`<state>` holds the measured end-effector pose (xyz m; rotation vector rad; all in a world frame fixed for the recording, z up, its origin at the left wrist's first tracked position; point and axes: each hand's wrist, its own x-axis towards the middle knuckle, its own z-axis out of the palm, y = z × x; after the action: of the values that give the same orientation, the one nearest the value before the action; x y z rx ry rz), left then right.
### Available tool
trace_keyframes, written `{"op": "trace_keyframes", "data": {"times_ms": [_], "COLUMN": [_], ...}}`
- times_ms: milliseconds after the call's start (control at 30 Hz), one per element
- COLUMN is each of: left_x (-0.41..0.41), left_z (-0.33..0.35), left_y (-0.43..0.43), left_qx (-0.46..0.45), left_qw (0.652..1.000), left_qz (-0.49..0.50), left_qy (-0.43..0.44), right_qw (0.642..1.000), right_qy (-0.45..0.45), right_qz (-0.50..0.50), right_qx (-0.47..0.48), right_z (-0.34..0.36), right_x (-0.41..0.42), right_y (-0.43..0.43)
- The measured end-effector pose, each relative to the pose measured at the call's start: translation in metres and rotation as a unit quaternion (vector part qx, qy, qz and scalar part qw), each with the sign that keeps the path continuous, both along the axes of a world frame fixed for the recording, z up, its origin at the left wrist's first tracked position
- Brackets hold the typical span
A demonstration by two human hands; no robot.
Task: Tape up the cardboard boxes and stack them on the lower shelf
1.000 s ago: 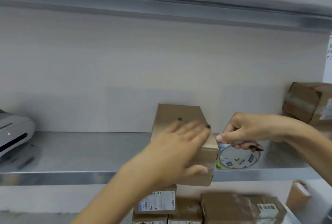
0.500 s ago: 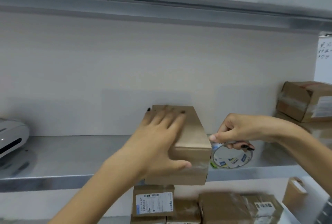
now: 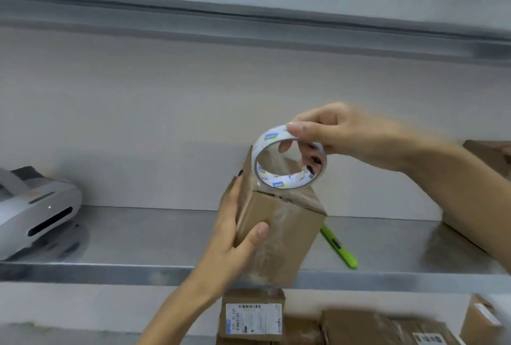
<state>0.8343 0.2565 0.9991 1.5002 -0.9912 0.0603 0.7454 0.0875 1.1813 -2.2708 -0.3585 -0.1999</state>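
Matt brown cardboard box [image 3: 279, 223], glossy clear tape roll [image 3: 287, 162], brushed metal shelf [image 3: 138, 236].

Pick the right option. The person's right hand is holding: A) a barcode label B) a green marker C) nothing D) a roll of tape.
D: the right hand pinches the tape roll just above the cardboard box, while the green marker lies untouched on the shelf.

- two hands: left hand [image 3: 235, 234] at 6 o'clock, right hand [image 3: 345, 134] at 3 o'clock
- one tape roll [image 3: 279, 182], centre
- at least six boxes [image 3: 253, 314]: held box [image 3: 279, 223] at centre, one at 3 o'clock, four blurred from 5 to 6 o'clock
- one marker [image 3: 338, 248], 4 o'clock
- one printer [image 3: 33, 212], 9 o'clock
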Motion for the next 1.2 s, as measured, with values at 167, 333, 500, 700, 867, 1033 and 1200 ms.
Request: {"op": "trace_keyframes", "data": {"times_ms": [167, 333, 500, 700, 867, 1033, 1200], "left_x": [0.007, 0.017, 0.027, 0.032, 0.032, 0.029, 0.024], "left_z": [0.004, 0.023, 0.013, 0.009, 0.007, 0.021, 0.081], "left_y": [-0.008, -0.016, -0.003, 0.008, 0.005, 0.013, 0.028], "left_qx": [-0.057, -0.061, -0.088, -0.070, -0.083, 0.008, 0.322], "left_qw": [0.997, 0.998, 0.996, 0.996, 0.995, 0.994, 0.892], "left_qz": [0.011, -0.030, -0.010, -0.002, -0.019, 0.013, 0.057], "left_qy": [0.047, 0.006, -0.019, -0.052, -0.060, -0.109, -0.312], "right_qw": [0.997, 0.996, 0.985, 0.947, 0.951, 0.949, 0.944], "right_qy": [0.028, 0.053, 0.066, 0.127, 0.165, 0.210, 0.213], "right_qz": [-0.003, -0.001, -0.051, -0.170, -0.170, -0.158, -0.173], "right_qx": [-0.072, -0.072, -0.149, -0.241, -0.198, -0.173, -0.181], "right_z": [0.012, 0.009, 0.022, 0.017, -0.023, -0.046, -0.060], "right_x": [0.026, 0.030, 0.017, -0.001, 0.000, 0.002, 0.008], "right_y": [0.033, 0.039, 0.018, -0.035, -0.054, -0.058, -0.054]}}
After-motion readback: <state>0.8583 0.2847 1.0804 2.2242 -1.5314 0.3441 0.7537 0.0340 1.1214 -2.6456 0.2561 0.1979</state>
